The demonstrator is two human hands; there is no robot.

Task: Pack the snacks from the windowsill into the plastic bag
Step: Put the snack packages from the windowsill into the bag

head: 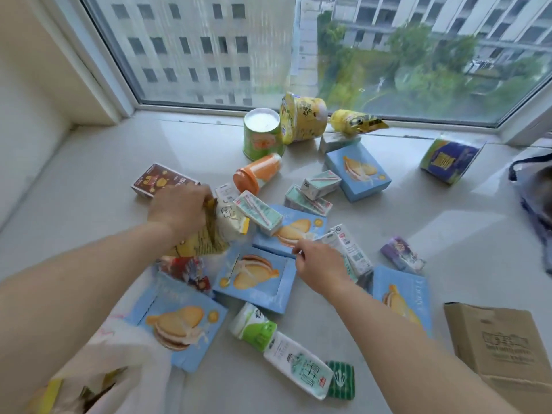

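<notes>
Snacks lie scattered over the pale windowsill (pixel 448 222). My left hand (pixel 179 207) grips the top of a yellow-and-white snack packet (pixel 215 234) and holds it lifted above the sill. My right hand (pixel 319 264) rests on a white-and-green carton (pixel 352 255), fingers curled at the edge of a blue biscuit box (pixel 298 231). More blue biscuit boxes (pixel 257 276) lie around. The white plastic bag (pixel 119 360) sits at the lower left under my left forearm, mouth open with something yellow inside.
Green can (pixel 261 138), yellow tub (pixel 301 118) and yellow packet (pixel 355 121) stand by the window. An orange bottle (pixel 257 174), small mint cartons (pixel 319 183), a brown box (pixel 161 179), a green-white pouch (pixel 277 345) lie about. Cardboard box (pixel 501 354) at right; dark bag (pixel 534 204) far right.
</notes>
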